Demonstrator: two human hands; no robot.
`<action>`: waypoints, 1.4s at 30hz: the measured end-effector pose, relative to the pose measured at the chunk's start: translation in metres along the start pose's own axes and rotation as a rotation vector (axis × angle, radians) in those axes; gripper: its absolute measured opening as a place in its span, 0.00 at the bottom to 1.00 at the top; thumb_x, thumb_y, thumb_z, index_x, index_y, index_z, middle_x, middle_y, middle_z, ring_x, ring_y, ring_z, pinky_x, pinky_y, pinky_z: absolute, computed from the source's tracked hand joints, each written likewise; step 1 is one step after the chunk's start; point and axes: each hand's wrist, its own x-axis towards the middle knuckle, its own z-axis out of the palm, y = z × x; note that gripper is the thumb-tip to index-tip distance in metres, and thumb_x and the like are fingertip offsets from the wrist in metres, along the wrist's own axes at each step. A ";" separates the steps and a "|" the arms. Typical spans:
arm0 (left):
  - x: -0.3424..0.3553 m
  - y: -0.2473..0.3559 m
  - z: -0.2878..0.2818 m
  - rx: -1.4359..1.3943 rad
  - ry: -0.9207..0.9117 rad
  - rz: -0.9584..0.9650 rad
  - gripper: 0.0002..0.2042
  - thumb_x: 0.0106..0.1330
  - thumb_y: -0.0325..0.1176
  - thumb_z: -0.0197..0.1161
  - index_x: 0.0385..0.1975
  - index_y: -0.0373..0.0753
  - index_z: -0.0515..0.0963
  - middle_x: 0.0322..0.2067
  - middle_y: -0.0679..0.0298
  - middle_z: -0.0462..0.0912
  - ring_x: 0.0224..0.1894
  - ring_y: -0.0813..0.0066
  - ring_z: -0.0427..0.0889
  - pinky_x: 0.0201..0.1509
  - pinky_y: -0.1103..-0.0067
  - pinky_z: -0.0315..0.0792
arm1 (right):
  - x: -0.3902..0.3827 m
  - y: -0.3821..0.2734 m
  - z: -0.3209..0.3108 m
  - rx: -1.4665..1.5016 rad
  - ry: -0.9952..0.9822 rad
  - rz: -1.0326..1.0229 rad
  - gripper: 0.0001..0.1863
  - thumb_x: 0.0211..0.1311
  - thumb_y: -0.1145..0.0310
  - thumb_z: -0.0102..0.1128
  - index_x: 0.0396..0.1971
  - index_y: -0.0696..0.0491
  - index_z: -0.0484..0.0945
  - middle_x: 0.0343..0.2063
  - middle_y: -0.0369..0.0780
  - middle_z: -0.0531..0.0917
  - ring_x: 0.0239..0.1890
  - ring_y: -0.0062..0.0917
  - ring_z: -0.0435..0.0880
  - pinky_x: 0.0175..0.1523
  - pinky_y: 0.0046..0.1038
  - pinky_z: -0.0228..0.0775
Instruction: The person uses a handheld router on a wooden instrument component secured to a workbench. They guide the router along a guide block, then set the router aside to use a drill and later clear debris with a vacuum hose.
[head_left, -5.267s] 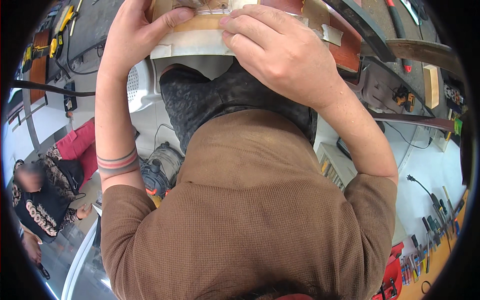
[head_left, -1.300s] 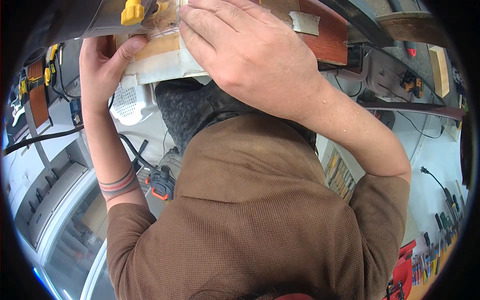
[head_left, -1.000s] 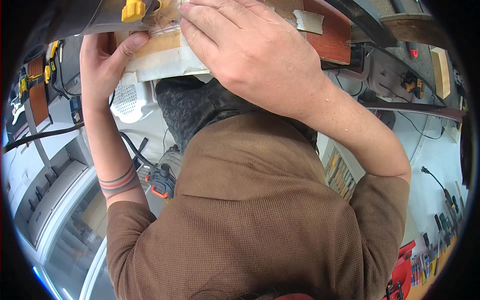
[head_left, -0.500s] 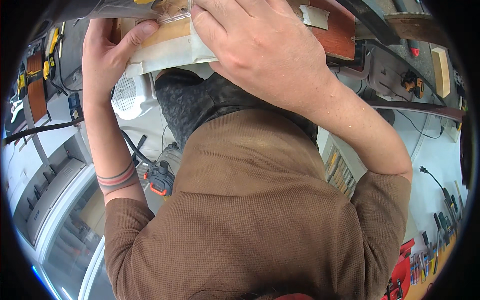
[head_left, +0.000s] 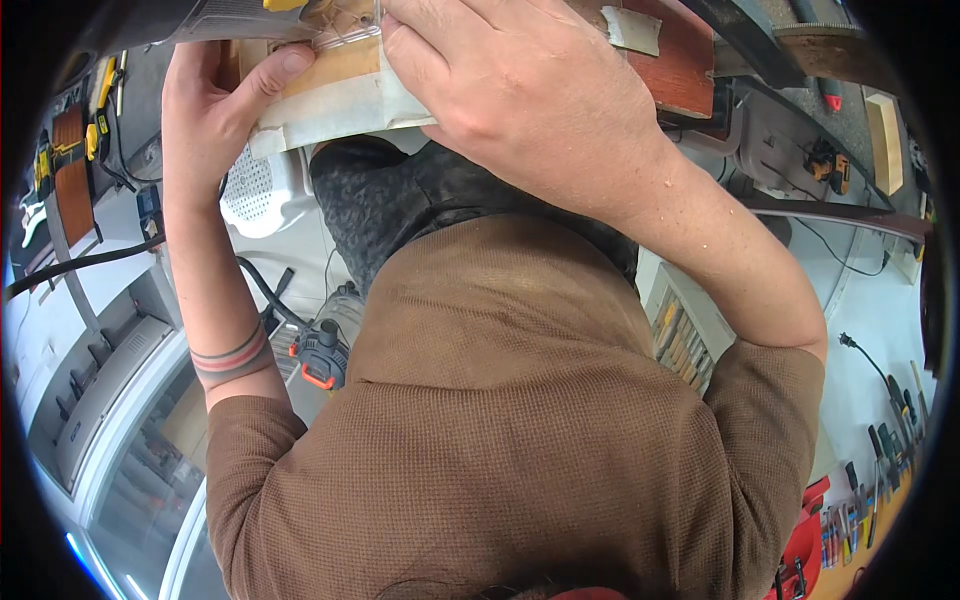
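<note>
At the top of the view lies a light wooden board [head_left: 345,72] with a strip of whitish tape [head_left: 335,122] along its near edge. My left hand [head_left: 222,108] grips the board's left end, thumb on top and fingers out of sight beneath or behind it. Across the board from the right reaches my right hand [head_left: 535,95], back of the hand up. Its fingers look bent and closed, but their tips and whatever they hold are hidden or cut off by the upper edge. Beside them, a clear plastic piece [head_left: 348,38] rests on the wood.
To the right sits a reddish-brown wooden piece [head_left: 672,72] with a torn bit of tape [head_left: 632,30]. A dark metal bar [head_left: 745,40] crosses beyond it. A white perforated stool [head_left: 258,195] and a grey power tool [head_left: 322,355] stand below at left. Hand tools [head_left: 885,460] line the right.
</note>
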 end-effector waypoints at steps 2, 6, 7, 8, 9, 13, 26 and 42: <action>0.006 -0.006 0.005 -0.015 -0.019 0.006 0.25 0.64 0.27 0.75 0.58 0.29 0.73 0.50 0.58 0.84 0.50 0.71 0.83 0.54 0.75 0.77 | -0.003 -0.001 -0.004 0.064 -0.047 0.053 0.11 0.55 0.68 0.58 0.31 0.61 0.78 0.35 0.47 0.80 0.47 0.36 0.81 0.63 0.34 0.73; -0.001 -0.002 -0.002 0.006 -0.011 -0.024 0.25 0.64 0.26 0.75 0.58 0.29 0.73 0.50 0.58 0.84 0.50 0.71 0.83 0.55 0.75 0.77 | -0.001 0.002 0.004 -0.013 0.024 -0.004 0.10 0.55 0.68 0.58 0.31 0.60 0.78 0.35 0.46 0.80 0.46 0.36 0.81 0.63 0.34 0.73; -0.001 -0.001 -0.003 -0.001 -0.009 -0.019 0.24 0.65 0.26 0.75 0.58 0.29 0.73 0.50 0.58 0.84 0.50 0.71 0.83 0.55 0.74 0.77 | 0.000 0.002 0.003 -0.014 0.015 -0.014 0.10 0.55 0.68 0.58 0.31 0.60 0.78 0.35 0.46 0.80 0.46 0.36 0.81 0.63 0.34 0.73; -0.002 0.000 -0.003 -0.017 -0.007 -0.008 0.24 0.65 0.25 0.74 0.58 0.29 0.73 0.51 0.58 0.84 0.51 0.71 0.82 0.56 0.74 0.76 | 0.001 0.001 0.002 -0.013 0.013 -0.018 0.10 0.55 0.68 0.58 0.30 0.60 0.78 0.35 0.46 0.80 0.46 0.36 0.81 0.63 0.34 0.73; 0.001 0.000 0.001 -0.023 -0.015 -0.003 0.24 0.65 0.25 0.74 0.58 0.29 0.73 0.51 0.58 0.84 0.51 0.71 0.82 0.56 0.74 0.76 | 0.001 0.001 -0.001 -0.023 0.003 -0.018 0.10 0.55 0.68 0.58 0.30 0.60 0.78 0.34 0.46 0.80 0.46 0.36 0.81 0.63 0.34 0.73; 0.003 0.001 0.007 -0.059 0.015 0.057 0.24 0.64 0.28 0.76 0.56 0.30 0.73 0.49 0.58 0.84 0.51 0.71 0.83 0.57 0.74 0.77 | 0.001 -0.002 -0.007 0.108 -0.065 0.053 0.11 0.55 0.67 0.57 0.31 0.61 0.79 0.34 0.45 0.79 0.47 0.36 0.81 0.63 0.33 0.73; 0.002 -0.003 -0.004 -0.084 -0.024 0.022 0.24 0.63 0.29 0.76 0.55 0.30 0.73 0.50 0.57 0.85 0.52 0.69 0.84 0.58 0.72 0.77 | 0.001 0.000 0.000 -0.074 -0.023 -0.054 0.12 0.56 0.66 0.58 0.32 0.61 0.81 0.34 0.44 0.81 0.46 0.34 0.80 0.63 0.32 0.72; 0.001 -0.007 -0.008 -0.129 -0.033 0.003 0.24 0.64 0.28 0.76 0.56 0.30 0.73 0.52 0.56 0.84 0.54 0.68 0.83 0.61 0.71 0.76 | 0.000 -0.002 0.018 -0.062 0.177 -0.032 0.14 0.58 0.67 0.58 0.37 0.63 0.81 0.38 0.46 0.82 0.49 0.34 0.81 0.64 0.34 0.73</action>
